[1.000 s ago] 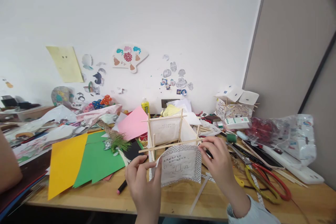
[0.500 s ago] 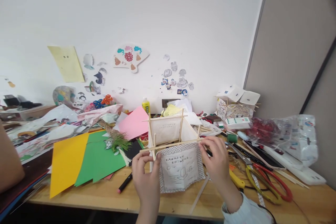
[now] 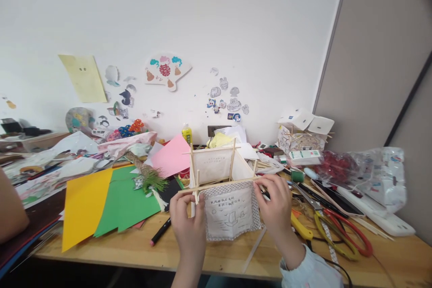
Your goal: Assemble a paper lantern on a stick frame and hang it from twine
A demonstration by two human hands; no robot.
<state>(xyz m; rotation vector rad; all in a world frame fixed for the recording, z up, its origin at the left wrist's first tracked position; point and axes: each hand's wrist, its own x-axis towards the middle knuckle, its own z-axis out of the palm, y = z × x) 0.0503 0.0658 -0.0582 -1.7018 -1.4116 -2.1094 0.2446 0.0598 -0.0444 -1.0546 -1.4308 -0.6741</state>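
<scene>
A box-shaped paper lantern with a frame of thin wooden sticks stands on the table in front of me. Its near panel bears handwriting, a boat drawing and a cross-hatched border. My left hand is closed with thumb and fingers pinching the near left corner, where the sticks cross. At the near right corner my right hand pinches the top edge of the panel and the end of the horizontal stick. The lantern's top is uncovered, showing its inner walls. Its lower left side is partly hidden by my left hand.
Yellow card and green card lie left, near a black marker. On the right are a yellow-handled cutter, red-handled scissors, a green thread spool and a phone. Another person's arm shows far left.
The lantern's near panel has come up slightly at its lower edge and looks flatter. My right hand has shifted a little left; both hands keep their pinch. The view has moved slightly.
</scene>
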